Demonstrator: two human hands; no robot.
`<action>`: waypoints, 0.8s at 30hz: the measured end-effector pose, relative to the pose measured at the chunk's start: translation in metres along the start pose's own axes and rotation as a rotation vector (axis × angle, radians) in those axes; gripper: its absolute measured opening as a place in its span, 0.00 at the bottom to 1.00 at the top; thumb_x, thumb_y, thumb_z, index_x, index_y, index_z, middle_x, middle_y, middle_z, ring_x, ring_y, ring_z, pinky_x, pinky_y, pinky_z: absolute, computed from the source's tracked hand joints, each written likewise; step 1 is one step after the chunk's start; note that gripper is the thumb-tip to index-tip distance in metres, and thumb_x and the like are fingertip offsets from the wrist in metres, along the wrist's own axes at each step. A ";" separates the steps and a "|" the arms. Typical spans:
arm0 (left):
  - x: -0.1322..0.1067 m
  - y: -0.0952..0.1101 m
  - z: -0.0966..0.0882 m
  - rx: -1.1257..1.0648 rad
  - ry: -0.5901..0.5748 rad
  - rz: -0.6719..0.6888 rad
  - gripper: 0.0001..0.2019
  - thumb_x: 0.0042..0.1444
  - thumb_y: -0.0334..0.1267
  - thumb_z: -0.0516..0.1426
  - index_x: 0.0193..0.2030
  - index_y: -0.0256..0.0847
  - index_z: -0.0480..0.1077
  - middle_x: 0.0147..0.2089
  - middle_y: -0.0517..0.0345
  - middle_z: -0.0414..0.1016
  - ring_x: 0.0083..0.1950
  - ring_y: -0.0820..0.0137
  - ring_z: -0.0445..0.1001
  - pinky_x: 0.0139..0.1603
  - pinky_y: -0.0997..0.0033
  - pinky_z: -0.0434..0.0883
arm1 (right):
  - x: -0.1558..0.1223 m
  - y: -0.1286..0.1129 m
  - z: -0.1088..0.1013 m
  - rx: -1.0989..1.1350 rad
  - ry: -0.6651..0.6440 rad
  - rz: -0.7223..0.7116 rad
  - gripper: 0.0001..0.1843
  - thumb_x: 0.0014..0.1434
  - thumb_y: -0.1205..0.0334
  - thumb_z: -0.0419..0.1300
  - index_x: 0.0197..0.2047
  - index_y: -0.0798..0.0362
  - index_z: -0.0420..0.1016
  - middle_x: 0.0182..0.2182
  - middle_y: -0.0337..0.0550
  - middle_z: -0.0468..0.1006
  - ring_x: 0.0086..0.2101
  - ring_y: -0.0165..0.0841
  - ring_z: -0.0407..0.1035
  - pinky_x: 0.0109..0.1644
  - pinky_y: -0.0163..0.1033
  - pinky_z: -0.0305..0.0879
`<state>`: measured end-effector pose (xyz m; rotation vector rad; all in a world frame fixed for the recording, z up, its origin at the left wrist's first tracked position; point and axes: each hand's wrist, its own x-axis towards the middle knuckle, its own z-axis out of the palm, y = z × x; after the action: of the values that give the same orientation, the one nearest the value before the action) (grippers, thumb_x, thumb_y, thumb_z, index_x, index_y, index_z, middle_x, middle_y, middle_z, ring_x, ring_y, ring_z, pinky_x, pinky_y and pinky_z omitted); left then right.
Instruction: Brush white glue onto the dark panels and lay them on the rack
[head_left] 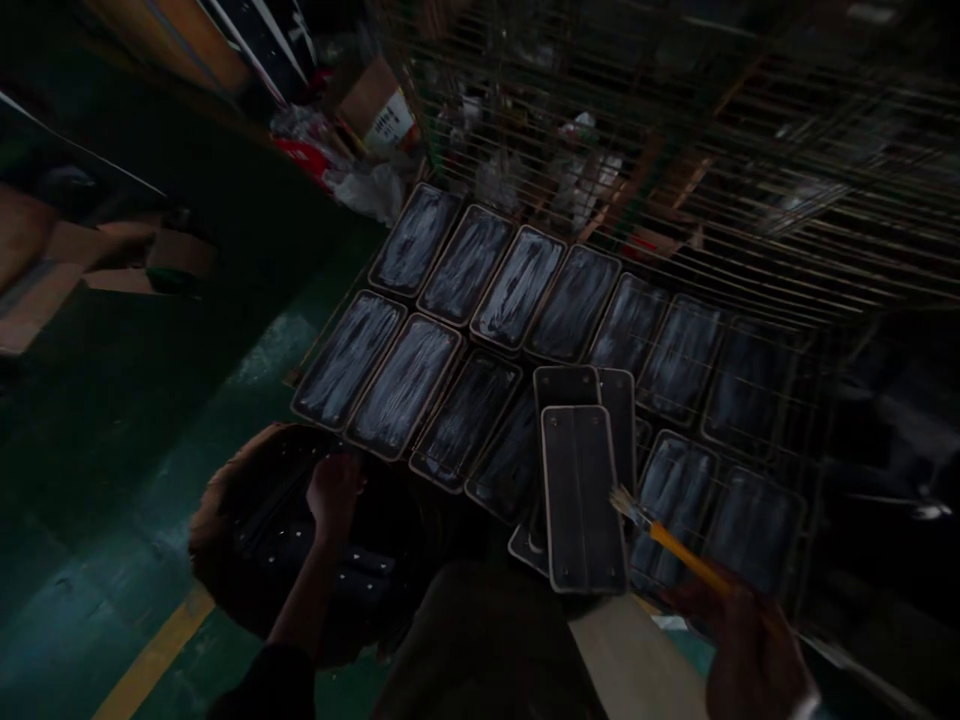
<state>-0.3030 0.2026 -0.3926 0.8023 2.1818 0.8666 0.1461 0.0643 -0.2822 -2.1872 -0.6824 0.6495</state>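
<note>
My right hand (750, 640) grips a paintbrush (690, 555) by its yellow handle, bristles pointing left. The bristles are close to the right edge of a dark rectangular panel (581, 500) with rounded corners, pale edges and rivets near its corners. That panel lies over more panels of its kind. My left hand (335, 495) is closed above a round basket (214, 510) holding dark pieces with shiny studs; what its fingers hold, if anything, is too dark to make out. Beyond, two rows of dark panels (405, 385) carry whitish brushed streaks.
A wire mesh cage (720, 240) rises behind and to the right of the panels. Cardboard boxes (112, 255) stand on the green floor at left. Plastic bags (367, 190) and a box (379, 110) sit at the back. A yellow line (154, 655) crosses the floor.
</note>
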 end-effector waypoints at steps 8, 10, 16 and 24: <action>-0.219 -0.001 0.116 0.185 -0.970 0.097 0.16 0.53 0.54 0.58 0.29 0.43 0.66 0.23 0.58 0.72 0.20 0.70 0.70 0.24 0.71 0.65 | 0.012 0.020 -0.015 0.631 0.140 0.365 0.18 0.56 0.45 0.63 0.41 0.52 0.74 0.27 0.35 0.74 0.25 0.27 0.68 0.28 0.33 0.67; -0.240 0.003 0.130 0.332 -0.978 0.159 0.16 0.54 0.54 0.57 0.27 0.44 0.65 0.21 0.57 0.71 0.19 0.68 0.70 0.25 0.68 0.63 | 0.002 0.044 -0.036 0.722 0.207 0.442 0.17 0.54 0.48 0.66 0.39 0.52 0.74 0.29 0.34 0.74 0.26 0.24 0.67 0.27 0.30 0.66; -0.244 -0.013 0.136 0.396 -1.042 0.145 0.18 0.55 0.55 0.57 0.30 0.41 0.68 0.25 0.55 0.74 0.20 0.70 0.72 0.23 0.72 0.64 | -0.094 0.141 -0.140 0.527 0.484 0.513 0.26 0.44 0.49 0.72 0.43 0.54 0.75 0.29 0.37 0.77 0.26 0.28 0.72 0.28 0.31 0.71; -0.264 -0.029 0.138 0.096 -1.048 -0.220 0.21 0.47 0.53 0.64 0.37 0.35 0.71 0.32 0.52 0.79 0.32 0.64 0.80 0.31 0.68 0.75 | -0.244 0.277 -0.253 0.115 0.968 0.629 0.30 0.44 0.40 0.68 0.39 0.56 0.72 0.19 0.36 0.75 0.17 0.35 0.71 0.21 0.37 0.69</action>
<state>-0.0502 0.0432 -0.4045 0.7868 1.3284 0.1306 0.2011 -0.3799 -0.2864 -2.2440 0.5412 -0.1352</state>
